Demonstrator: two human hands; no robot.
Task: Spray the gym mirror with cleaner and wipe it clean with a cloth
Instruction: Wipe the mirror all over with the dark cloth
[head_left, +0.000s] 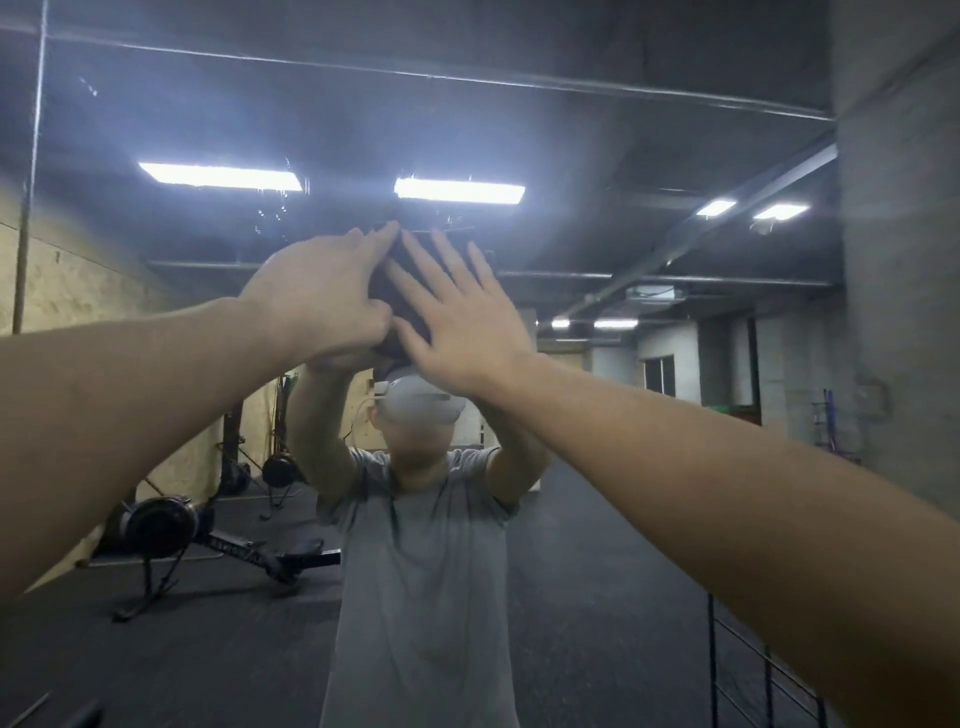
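Head view: both flat hands (395, 301) press dark cloth (387, 280) against mirror (597, 171).

Both hands raised: left hand (317, 301) and right hand (462, 317) press dark cloth (397, 280) (fingers flat) against mirror (623, 156).

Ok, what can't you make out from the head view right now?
- Cloth: mostly covered by both hands; only dark patches show between the fingers.
- Left hand: thumb and fingertips overlap the cloth; whether it grips or presses is unclear.
- Right hand: fingers flat and spread.
- Spray bottle: not visible.
- Mirror: wet or dry, glare hides it.
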